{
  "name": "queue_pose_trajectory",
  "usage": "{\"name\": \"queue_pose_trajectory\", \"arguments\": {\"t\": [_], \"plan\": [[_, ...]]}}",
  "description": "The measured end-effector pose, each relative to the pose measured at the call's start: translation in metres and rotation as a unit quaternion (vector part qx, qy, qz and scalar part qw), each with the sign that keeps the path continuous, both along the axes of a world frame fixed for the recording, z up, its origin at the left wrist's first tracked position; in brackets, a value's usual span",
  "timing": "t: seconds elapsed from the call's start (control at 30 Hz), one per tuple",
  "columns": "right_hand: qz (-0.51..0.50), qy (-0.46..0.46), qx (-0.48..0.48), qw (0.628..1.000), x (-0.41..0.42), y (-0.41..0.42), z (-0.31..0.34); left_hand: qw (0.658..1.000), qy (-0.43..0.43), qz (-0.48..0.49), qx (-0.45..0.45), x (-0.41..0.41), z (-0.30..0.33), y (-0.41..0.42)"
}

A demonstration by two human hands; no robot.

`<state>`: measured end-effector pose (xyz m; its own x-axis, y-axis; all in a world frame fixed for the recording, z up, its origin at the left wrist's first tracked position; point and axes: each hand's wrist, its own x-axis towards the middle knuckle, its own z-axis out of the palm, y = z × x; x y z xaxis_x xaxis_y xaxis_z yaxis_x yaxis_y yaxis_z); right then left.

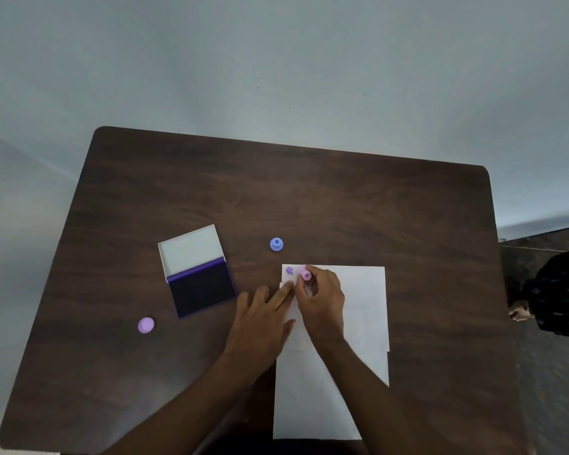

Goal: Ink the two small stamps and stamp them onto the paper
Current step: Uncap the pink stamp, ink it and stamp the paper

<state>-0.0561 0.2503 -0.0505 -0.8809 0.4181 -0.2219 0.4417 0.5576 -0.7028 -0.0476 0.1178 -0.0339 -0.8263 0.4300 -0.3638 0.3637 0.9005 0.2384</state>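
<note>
While one purple print [289,271] already sits at the far left corner of the paper [358,310], the task appears about halfway through its stamping, with the pink stamp in hand and the blue one not yet used. Going from the left of the tabletop [342,198]: a round lilac cap [146,325] lies near the left edge, then the ink pad [201,285] stands open with its pale lid tipped back, well apart from the paper. The blue stamp [276,244] stands upright just beyond the paper's far left corner. The left hand [260,320] lies flat, its grip empty, fingertips pinning the paper's left edge. The right hand [321,298] has its grip pinched on the pink stamp [305,274] just right of the print; whether it touches the paper cannot be told. The next move likely calls for setting it aside and inking the blue stamp. No brand or writing is readable.
</note>
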Motion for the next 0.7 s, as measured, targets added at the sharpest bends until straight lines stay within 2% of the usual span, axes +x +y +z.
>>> {"name": "queue_pose_trajectory", "arguments": {"t": [0.17, 0.4, 0.7], "plan": [[-0.001, -0.012, 0.002, 1.0, -0.002, -0.001, 0.0, 1.0, -0.009, -0.002, -0.012, 0.0, 0.002, 0.0], [0.002, -0.075, -0.01, 0.997, -0.009, -0.001, -0.002, 1.0, -0.021, -0.002, -0.015, -0.001, 0.002, 0.0], [0.006, -0.082, -0.007, 0.997, -0.013, 0.0, -0.002, 1.0, -0.022, 0.009, -0.01, 0.0, 0.0, 0.0]]}}
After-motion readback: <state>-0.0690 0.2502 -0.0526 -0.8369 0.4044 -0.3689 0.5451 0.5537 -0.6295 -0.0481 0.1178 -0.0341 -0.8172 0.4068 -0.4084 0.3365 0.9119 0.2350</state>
